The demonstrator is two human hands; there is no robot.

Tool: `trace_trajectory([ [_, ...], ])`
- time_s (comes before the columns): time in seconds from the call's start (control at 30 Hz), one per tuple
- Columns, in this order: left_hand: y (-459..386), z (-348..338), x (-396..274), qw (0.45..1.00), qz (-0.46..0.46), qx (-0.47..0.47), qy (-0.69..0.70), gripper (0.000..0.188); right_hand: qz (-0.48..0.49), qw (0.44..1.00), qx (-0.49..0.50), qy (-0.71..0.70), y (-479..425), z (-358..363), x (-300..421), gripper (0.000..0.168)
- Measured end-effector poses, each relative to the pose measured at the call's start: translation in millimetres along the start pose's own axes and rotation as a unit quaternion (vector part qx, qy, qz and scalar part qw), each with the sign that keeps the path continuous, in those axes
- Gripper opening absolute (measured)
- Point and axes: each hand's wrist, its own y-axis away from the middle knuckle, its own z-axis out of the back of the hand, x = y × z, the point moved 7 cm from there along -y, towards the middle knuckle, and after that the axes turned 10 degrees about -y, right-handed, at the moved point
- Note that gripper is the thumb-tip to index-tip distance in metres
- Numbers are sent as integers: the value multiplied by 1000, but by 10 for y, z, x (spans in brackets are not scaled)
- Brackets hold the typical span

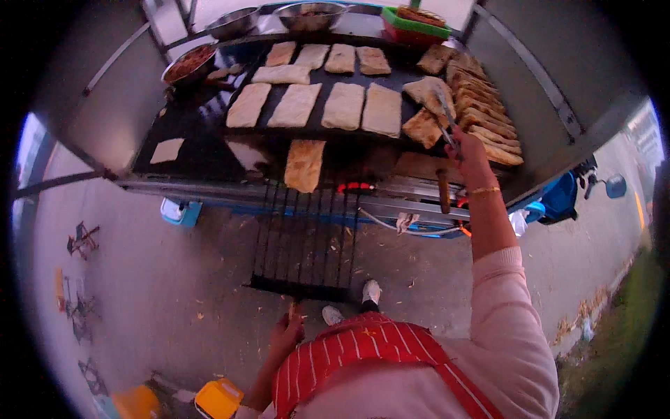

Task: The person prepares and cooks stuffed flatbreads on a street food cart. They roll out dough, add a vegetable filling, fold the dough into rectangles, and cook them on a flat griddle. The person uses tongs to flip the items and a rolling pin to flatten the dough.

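My left hand (288, 331) grips the handle of a black wire grill rack (314, 289), pulled partway out from under the griddle (172, 131). One browned flatbread (304, 166) lies on the rack's far end. My right hand (469, 152) holds metal tongs (446, 118) over the griddle's right side. The tongs' tips touch a folded flatbread (426, 93), though whether they pinch it is hard to tell. Just below that bread sits another browned flatbread (422, 128). Paler flatbreads (343, 106) lie in rows across the griddle, and a long row of browned ones (481, 112) leans along its right edge.
Metal bowls (311, 17) and a green basket (416, 23) line the back. A bowl of reddish filling (189, 64) stands at left, above a small dough piece (167, 151). A wooden handle (444, 189) and a hose (398, 226) are at the cart's front. Metal panels flank both sides.
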Motion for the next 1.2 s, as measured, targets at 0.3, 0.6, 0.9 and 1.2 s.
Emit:
trace_trajectory([
  [0.3,-60,1,199,999,9,-38,-28,39,-139,920,271,246,1611,-735,-1662,37],
  [0.6,-33,-15,148,999,-14,-35,22,37,-85,976,183,86,896,-1867,-2187,33],
  [0.9,-97,39,177,1000,-11,-12,-19,37,73,946,187,254,905,-1481,-2071,30],
  [1.2,-185,-15,329,999,0,-35,20,37,-118,958,133,223,1783,-320,-852,26],
])
